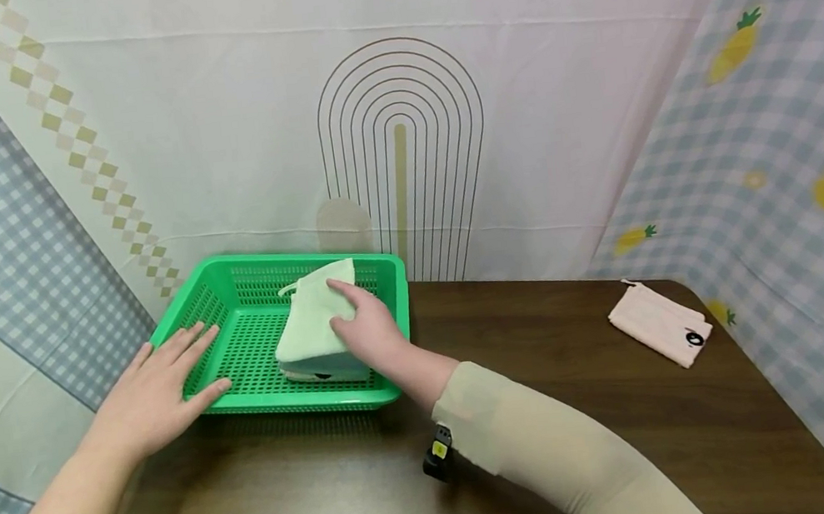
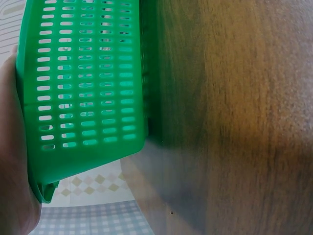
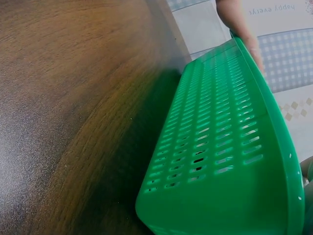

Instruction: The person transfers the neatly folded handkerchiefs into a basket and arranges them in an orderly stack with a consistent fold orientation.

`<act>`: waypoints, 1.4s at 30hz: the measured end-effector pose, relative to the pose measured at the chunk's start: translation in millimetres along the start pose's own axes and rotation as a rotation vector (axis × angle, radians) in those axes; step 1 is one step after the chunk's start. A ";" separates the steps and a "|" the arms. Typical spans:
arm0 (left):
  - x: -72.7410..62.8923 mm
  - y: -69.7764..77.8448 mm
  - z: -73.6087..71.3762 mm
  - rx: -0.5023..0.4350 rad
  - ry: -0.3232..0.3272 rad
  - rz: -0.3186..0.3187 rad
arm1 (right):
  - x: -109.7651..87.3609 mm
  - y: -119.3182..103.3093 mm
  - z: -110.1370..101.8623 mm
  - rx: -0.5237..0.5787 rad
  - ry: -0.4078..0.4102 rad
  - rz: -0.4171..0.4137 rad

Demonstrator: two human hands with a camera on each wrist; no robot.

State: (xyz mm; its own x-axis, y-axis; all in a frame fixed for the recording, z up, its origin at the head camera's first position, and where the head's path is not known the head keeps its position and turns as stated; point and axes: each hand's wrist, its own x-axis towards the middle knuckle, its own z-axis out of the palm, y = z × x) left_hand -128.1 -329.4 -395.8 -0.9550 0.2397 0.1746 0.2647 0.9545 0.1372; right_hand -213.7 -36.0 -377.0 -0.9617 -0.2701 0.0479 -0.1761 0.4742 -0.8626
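A green plastic basket (image 1: 262,404) with slotted walls stands on the table, against the back wall. My left hand (image 1: 157,384) lies over its front left corner, fingers spread and straight, touching the rim; the left wrist view shows this hand (image 2: 12,161) along the basket's side. Inside the basket, toward the right, a folded pale green towel (image 1: 313,322) with a hanging loop lies on other folded cloth (image 1: 326,373), greyish and white. My right hand (image 1: 370,328) rests on the towel's right side, index finger and thumb extended and apart; its other fingers are hidden.
A folded pale pink towel (image 1: 656,323) with a loop and a black round mark lies on the right part of the dark wooden table (image 1: 526,337). Printed cloth sheets (image 1: 775,194) hang behind and on both sides of the table.
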 end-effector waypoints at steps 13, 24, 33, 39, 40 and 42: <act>0.3 -1.0 1.1 -0.011 -0.003 -0.004 | 5.1 2.3 5.3 -0.060 -0.044 0.014; 0.2 -1.4 0.7 -0.011 0.000 -0.002 | 9.9 1.2 7.4 -0.210 -0.091 0.057; 0.8 -2.5 1.4 -0.011 0.003 0.002 | 11.7 1.5 9.6 -0.292 -0.137 0.111; 1.5 -4.6 3.2 -0.017 0.001 -0.001 | 10.3 0.0 9.3 -0.307 -0.164 0.146; 1.5 -4.8 3.2 -0.016 0.001 0.000 | 9.9 -0.3 9.3 -0.307 -0.165 0.151; 1.4 -4.9 3.1 -0.015 0.001 0.000 | 8.9 -1.0 9.4 -0.306 -0.161 0.159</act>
State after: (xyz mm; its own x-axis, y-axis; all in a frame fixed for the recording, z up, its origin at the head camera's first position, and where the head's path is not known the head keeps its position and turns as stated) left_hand -131.1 -333.2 -399.2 -0.9548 0.2399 0.1758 0.2670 0.9517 0.1517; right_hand -220.1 -46.8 -380.5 -0.9409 -0.2896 -0.1756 -0.1051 0.7426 -0.6614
